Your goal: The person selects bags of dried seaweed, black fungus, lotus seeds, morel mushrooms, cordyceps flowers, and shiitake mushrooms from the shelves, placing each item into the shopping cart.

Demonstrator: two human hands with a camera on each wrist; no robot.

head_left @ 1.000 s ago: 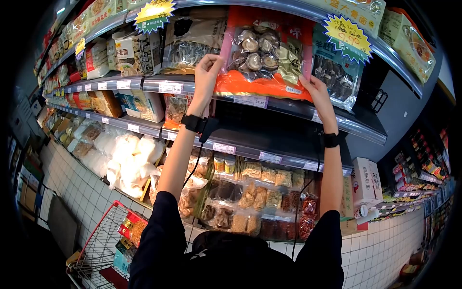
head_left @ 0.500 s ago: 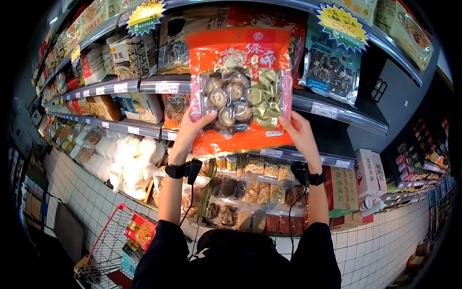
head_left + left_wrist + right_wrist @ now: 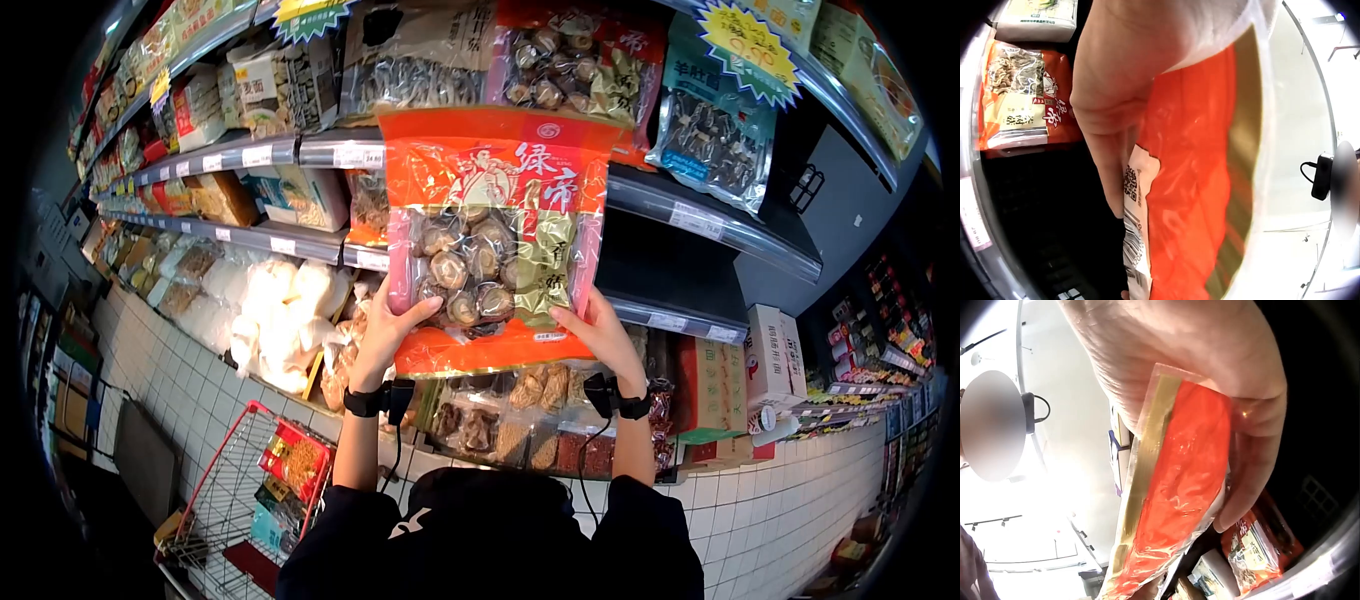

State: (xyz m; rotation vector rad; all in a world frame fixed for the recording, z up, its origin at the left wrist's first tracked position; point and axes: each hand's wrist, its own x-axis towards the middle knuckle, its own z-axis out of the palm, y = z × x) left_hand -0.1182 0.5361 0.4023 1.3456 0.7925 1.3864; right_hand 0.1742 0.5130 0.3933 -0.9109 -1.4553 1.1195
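Note:
A large orange-red bag of dried mushrooms [image 3: 480, 240] is held upright before the chest in the head view, its clear window showing brown caps. At its lower left corner my left hand [image 3: 387, 335] grips the edge, thumb across the front. My right hand [image 3: 602, 338] pinches the lower right edge the same way. The left wrist view shows fingers behind the bag's orange bottom [image 3: 1188, 175], beside a white barcode label [image 3: 1138, 219]. From the right wrist, the bag's gold-edged bottom seam [image 3: 1147, 487] runs under the palm.
A similar mushroom bag [image 3: 575, 65] stands on the shelf behind, beside a teal bag [image 3: 715, 130]. Shelf edges [image 3: 690, 215] with price tags run across. Packaged dried goods [image 3: 540, 390] lie below. A wire shopping cart [image 3: 215, 480] holding several packets stands at lower left.
Both hands have brought the mushroom bag off the shelf, down and toward the body. Their hold has shifted to its lower corners, and another such bag now shows behind it.

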